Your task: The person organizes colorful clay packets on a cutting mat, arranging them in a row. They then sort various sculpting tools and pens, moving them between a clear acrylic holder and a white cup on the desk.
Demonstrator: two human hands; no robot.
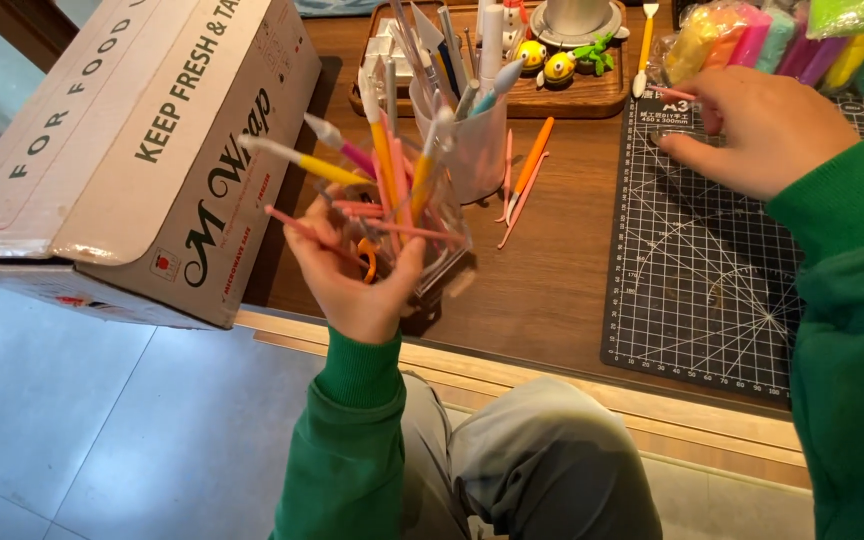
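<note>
My left hand (357, 285) grips a clear plastic cup (430, 235) crammed with several pink, yellow and orange clay tools, held tilted at the near left edge of the wooden desk (542, 290). My right hand (752, 125) rests on the top edge of a dark gridded cutting mat (702, 290) and pinches a thin pink tool (670, 95) between its fingertips. Both arms wear green sleeves. A second white cup (477, 145) of tools stands just behind the clear one.
A large cardboard box (142, 150) sits at the desk's left end. Loose orange and pink tools (522, 180) lie on the desk. A wooden tray (552, 90) with small clay figures stands at the back. Bagged coloured clay (802, 45) lies at top right.
</note>
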